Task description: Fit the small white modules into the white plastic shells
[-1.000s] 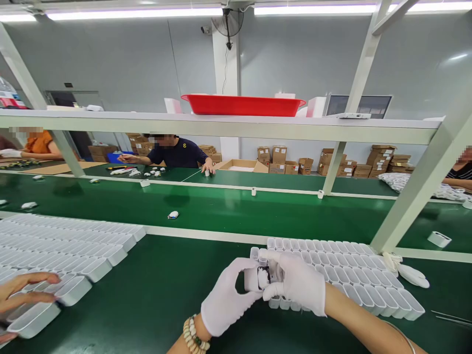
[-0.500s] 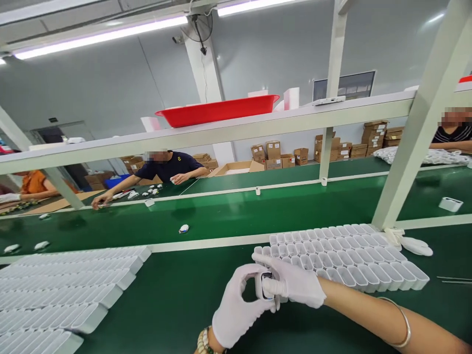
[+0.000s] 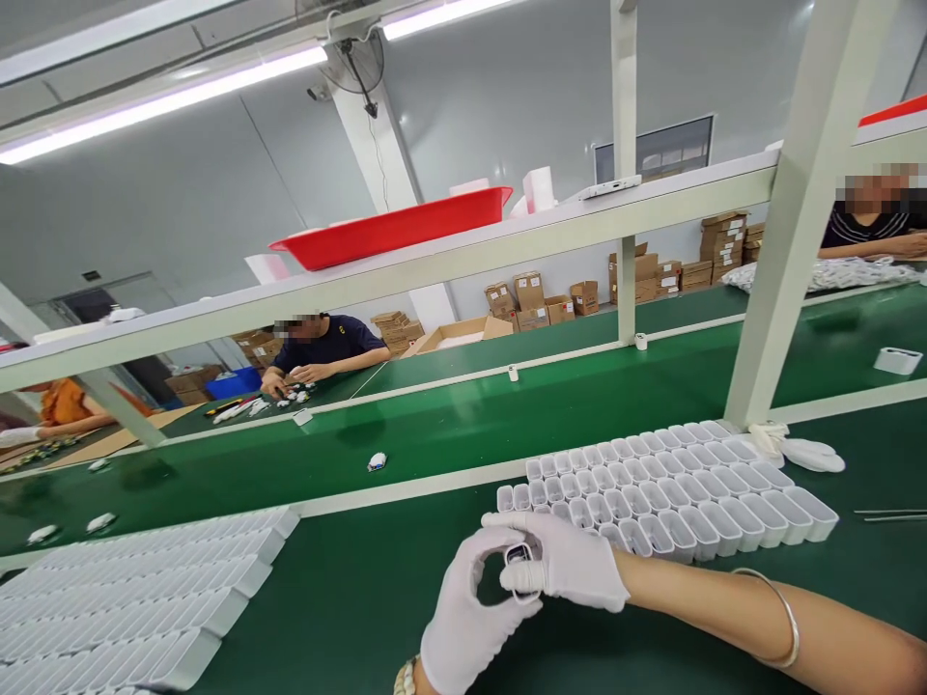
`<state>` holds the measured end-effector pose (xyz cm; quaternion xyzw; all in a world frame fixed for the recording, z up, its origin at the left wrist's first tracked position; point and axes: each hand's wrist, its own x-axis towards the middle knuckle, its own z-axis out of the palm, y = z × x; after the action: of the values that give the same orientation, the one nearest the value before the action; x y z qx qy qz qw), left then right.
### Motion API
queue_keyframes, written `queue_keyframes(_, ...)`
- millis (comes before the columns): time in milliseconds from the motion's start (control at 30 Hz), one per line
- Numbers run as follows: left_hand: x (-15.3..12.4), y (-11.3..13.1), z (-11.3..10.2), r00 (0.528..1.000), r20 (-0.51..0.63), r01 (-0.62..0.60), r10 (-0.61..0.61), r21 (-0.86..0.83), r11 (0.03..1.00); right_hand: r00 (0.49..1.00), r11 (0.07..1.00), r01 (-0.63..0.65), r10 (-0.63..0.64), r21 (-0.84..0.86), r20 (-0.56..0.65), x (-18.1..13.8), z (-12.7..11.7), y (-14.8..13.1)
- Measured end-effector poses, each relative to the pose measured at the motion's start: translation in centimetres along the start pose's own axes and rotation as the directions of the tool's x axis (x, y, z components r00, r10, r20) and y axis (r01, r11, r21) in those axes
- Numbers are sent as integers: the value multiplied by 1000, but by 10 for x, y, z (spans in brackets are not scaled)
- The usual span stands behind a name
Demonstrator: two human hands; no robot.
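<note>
White and small, the case (image 3: 519,554) with a dark middle is held up over the green desk (image 3: 348,589). Gloved fingers of the left hand (image 3: 467,606) and right hand (image 3: 575,563) both grip it. Near them stand rows of open white boxes (image 3: 699,521). Farther back, a red tray (image 3: 398,232) sits on a shelf (image 3: 565,228).

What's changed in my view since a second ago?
Your right hand has closed in on the white casing, thumb now across its opening; the dark insert appears deeper inside. The co-worker across has brought both hands together. Your left hand keeps hold of the casing.
</note>
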<state>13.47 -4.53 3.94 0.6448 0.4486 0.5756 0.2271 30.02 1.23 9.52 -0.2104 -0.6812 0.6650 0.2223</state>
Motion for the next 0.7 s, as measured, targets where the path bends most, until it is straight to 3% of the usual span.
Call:
queue_keyframes(200, 1, 1, -5, 997, 1, -74, 74, 118, 990, 996, 992, -93, 91, -81, -25, -1, -1, -1)
queue_keyframes(333, 2, 1, -7, 998, -7, -62, 64, 182, 981, 985, 966, -170, 168, -196, -26, -3, -6, -10)
queue_keyframes(433, 0, -2, -8, 1000, -5, -26, 27, 193, 981, 976, 933, -217, 203, -287, -78, -8, -8, -21)
queue_keyframes(500, 1, -8, -12, 1000, -16, -18, 21, 182, 983, 976, 881, -202, 145, -428, -163, -13, -8, -31)
queue_keyframes(533, 2, -12, -15, 999, -29, -15, 20, 167, 986, 975, 820, -176, 71, -545, -209, -16, -6, -36)
queue_keyframes(600, 9, -26, -24, 996, -84, 3, 7, 113, 994, 971, 592, -124, -92, -796, -220, -22, 0, -44)
queue_keyframes(633, 13, -34, -30, 991, -134, 20, -9, 76, 997, 978, 466, -85, -131, -881, -163, -24, 5, -44)
queue_keyframes(700, 24, -53, -43, 958, -282, 60, -52, 18, 998, 997, 295, 70, -57, -953, 56, -24, 18, -34)
